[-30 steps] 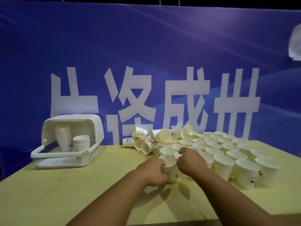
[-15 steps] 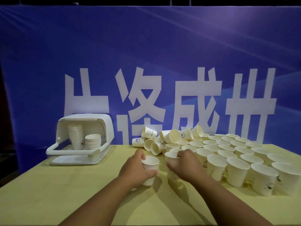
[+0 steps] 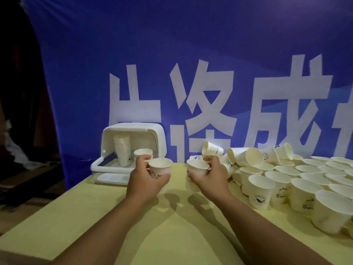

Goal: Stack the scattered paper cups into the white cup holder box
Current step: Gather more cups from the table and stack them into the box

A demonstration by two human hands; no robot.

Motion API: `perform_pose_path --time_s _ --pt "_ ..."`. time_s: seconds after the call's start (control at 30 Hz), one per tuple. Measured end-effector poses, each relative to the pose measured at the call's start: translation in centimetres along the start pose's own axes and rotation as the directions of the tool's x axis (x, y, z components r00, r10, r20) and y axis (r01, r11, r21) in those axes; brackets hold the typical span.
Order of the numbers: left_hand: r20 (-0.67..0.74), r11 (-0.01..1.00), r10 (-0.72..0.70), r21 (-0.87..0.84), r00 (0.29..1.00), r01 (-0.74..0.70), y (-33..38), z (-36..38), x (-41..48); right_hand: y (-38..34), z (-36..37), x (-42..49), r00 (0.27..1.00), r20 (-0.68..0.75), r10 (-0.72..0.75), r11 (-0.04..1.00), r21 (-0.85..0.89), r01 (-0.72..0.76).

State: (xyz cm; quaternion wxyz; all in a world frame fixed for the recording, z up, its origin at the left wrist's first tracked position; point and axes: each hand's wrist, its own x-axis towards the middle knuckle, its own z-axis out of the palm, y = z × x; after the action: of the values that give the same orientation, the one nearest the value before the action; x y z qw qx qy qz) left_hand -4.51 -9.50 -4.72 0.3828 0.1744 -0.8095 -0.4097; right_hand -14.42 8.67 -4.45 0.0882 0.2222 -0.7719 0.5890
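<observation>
Left hand [image 3: 146, 180] grips an upright paper cup [image 3: 160, 166]. Right hand [image 3: 209, 177] grips a second cup [image 3: 196, 168], tilted slightly left. Both are held over the yellow tabletop [image 3: 86, 222], near centre. White cup holder box [image 3: 133, 130] sits far left, lid up, with a tall stack [image 3: 122, 150] and a short stack [image 3: 142, 153] inside. Loose cups [image 3: 286, 178] crowd the right side, mostly upright, with some tipped over at the far edge. Blue banner [image 3: 191, 54] stands behind.
</observation>
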Motion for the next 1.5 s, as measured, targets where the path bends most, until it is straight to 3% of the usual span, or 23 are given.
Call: perform_pose_path --time_s 0.27,0.4,0.8,0.97,1.2,1.5 --pt "-0.324 0.954 0.017 -0.279 0.946 -0.113 -1.7 -3.1 8.8 -3.2 8.4 6.9 0.998 -0.048 0.039 0.938 0.347 -0.020" --pt "-0.381 0.940 0.010 -0.311 0.924 -0.139 -2.6 -4.0 12.9 -4.8 11.8 10.6 0.994 -0.065 0.084 0.877 0.478 -0.043" --pt "-0.152 0.958 -0.013 -0.285 0.988 -0.031 -6.7 -2.2 15.0 -3.7 14.1 13.9 0.997 -0.081 0.008 0.859 0.510 0.035" --pt "-0.002 0.997 -0.026 -0.077 1.000 0.026 -7.7 -2.0 14.3 -3.9 14.0 13.9 0.996 -0.065 -0.056 0.860 0.503 0.081" --pt "0.210 0.979 -0.045 0.204 0.977 0.001 -9.0 -2.4 12.9 -4.0 13.7 14.0 0.991 -0.108 -0.079 0.864 0.488 0.122" --pt "0.170 0.984 -0.043 0.180 0.984 0.012 -9.7 -2.9 12.7 -4.3 16.1 12.4 0.978 0.060 -0.201 0.919 0.357 0.167"
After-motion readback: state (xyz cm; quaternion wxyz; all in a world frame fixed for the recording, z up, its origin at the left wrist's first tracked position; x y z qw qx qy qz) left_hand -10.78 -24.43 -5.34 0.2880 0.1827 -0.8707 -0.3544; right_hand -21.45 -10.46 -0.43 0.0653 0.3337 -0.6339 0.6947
